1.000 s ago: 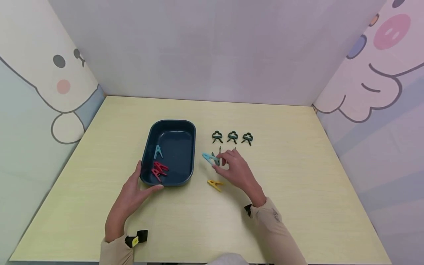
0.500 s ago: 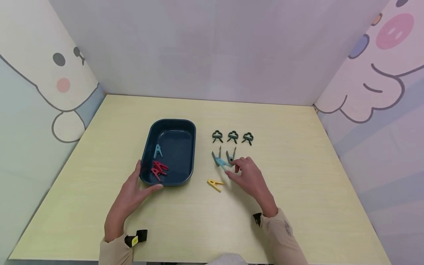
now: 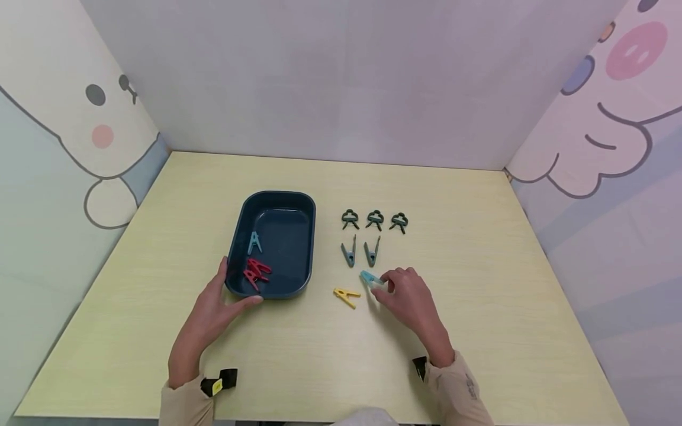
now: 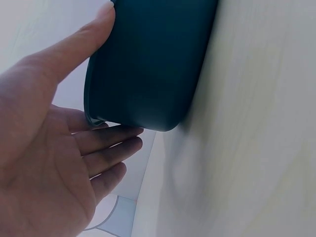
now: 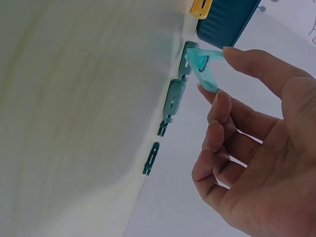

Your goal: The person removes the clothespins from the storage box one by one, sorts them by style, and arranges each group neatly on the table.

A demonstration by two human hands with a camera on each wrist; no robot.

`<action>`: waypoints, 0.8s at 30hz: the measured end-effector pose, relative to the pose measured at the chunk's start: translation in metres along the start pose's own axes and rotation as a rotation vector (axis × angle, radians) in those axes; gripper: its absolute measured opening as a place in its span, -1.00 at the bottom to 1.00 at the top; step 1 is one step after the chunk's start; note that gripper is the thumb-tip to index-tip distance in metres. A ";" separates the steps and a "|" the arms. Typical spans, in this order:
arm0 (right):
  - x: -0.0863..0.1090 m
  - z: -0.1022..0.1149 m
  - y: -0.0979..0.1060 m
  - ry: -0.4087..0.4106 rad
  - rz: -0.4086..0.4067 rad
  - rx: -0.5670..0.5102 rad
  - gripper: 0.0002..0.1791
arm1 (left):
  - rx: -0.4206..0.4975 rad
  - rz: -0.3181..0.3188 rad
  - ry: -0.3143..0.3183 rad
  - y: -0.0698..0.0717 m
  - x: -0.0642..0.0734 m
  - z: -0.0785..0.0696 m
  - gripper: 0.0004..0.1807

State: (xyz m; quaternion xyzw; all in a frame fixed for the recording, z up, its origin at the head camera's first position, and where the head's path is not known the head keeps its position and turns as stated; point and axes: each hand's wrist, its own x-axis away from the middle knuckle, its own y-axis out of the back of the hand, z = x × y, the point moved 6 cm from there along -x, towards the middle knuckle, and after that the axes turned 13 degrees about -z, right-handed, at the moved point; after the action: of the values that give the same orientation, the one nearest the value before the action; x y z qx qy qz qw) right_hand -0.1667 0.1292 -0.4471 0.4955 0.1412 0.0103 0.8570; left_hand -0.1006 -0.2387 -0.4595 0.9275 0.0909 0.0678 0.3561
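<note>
Between the thumb and index finger of my right hand (image 3: 411,303) a light blue clothespin (image 5: 203,63) is pinched by its handles. It is just right of a yellow clothespin (image 3: 343,294) on the table. My left hand (image 3: 205,316) rests at the near left corner of a dark blue tray (image 3: 313,248). In the left wrist view its thumb is on the tray's rim and its fingers reach along the side wall. Inside the tray lie another light blue clothespin (image 3: 254,241) and red clothespins (image 3: 258,268).
Beyond the right hand, two grey-green clothespins (image 3: 349,258) lie side by side. Farther back, three dark green clips (image 3: 375,219) form a row. The pale wooden table (image 3: 479,236) meets walls at the back and sides.
My right hand has moved right and toward the body with the light blue clothespin, away from the grey-green clothespins it partly covered. The left hand has stayed at the tray.
</note>
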 end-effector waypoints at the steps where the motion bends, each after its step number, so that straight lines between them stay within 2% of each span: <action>1: 0.001 0.000 0.000 -0.008 0.007 0.005 -0.74 | 0.000 0.001 0.001 0.000 0.000 0.000 0.37; 7: 0.005 -0.002 -0.001 -0.031 0.040 0.032 -0.76 | 0.001 0.004 0.000 0.000 0.000 0.000 0.36; 24: 0.012 0.003 -0.005 -0.030 0.098 0.123 -0.71 | -0.010 0.005 0.005 0.000 -0.001 -0.001 0.37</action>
State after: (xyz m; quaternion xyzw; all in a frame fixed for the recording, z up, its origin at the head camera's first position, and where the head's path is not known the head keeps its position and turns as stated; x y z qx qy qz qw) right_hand -0.1556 0.1259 -0.4528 0.5536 0.1042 0.0363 0.8254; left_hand -0.1018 -0.2384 -0.4586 0.9258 0.0892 0.0715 0.3603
